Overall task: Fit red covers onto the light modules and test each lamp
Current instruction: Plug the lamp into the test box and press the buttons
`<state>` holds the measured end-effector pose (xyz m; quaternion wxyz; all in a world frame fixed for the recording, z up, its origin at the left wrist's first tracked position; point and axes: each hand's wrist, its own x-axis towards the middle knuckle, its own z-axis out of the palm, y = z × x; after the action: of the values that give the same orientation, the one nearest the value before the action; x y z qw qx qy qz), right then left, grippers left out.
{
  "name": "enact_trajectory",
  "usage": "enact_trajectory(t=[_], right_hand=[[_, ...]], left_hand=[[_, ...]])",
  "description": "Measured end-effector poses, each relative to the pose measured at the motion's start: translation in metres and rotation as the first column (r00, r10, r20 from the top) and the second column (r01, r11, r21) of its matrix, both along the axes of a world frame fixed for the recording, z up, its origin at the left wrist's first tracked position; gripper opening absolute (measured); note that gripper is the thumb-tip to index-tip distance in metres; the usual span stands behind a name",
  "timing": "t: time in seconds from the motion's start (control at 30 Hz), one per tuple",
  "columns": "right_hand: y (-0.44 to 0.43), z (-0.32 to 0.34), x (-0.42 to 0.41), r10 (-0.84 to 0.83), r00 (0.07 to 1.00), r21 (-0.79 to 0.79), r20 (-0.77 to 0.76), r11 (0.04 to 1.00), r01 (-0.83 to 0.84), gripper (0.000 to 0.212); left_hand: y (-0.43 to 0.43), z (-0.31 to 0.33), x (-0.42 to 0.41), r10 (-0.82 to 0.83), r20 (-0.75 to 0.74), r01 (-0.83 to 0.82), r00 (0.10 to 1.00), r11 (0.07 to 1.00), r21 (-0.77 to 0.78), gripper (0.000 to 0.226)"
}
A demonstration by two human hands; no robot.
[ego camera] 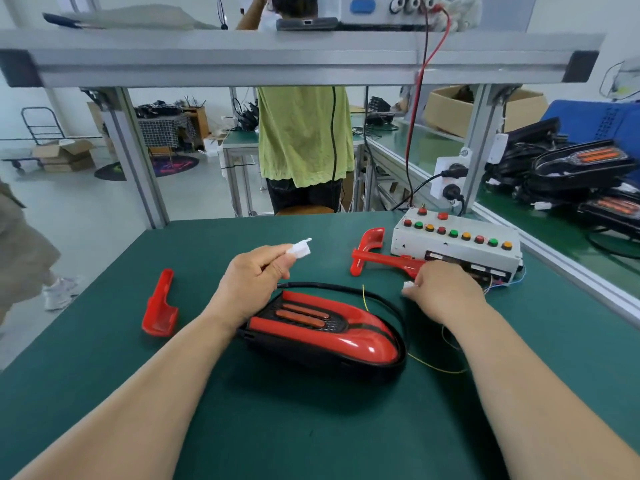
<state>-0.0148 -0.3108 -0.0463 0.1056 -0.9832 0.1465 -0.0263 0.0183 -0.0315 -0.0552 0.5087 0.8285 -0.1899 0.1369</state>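
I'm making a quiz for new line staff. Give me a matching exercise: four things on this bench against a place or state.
Things: 1 lamp module; 2 test box; 3 left hand; 4 right hand.
States: A pinches a raised white connector; B right rear of mat; C holds a low white connector; D mat centre, red cover fitted.
Pairs: 1-D, 2-B, 3-A, 4-C.

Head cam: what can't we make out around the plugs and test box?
1) White plug in the right hand: mostly covered by its fingers, head view.
2) Test box front labels: too small, partly behind the right hand.
3) Red cover beside the test box: near end hidden by that hand.
4) Shelf power supply: cut by top edge.
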Motion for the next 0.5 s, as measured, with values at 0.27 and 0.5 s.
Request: enact_trajectory(t=[0.27,0.5], right_hand=[[0.024,0.008,-0.017,0.276,0.879,0.258,0.39,0.883,-0.392,0.012],[0.043,0.01,-0.021,0.343,0.779,0.315,0.525,0.772,-0.552,0.016]], left_hand=[[-0.028,-0.006,-0.018,-0.095,0.013,0.095,0.995,0.995,-0.028,0.031],[-0.03,-0.004,-0.024,-0.122,-0.012,0.122,0.992,0.993,-0.001,0.015]])
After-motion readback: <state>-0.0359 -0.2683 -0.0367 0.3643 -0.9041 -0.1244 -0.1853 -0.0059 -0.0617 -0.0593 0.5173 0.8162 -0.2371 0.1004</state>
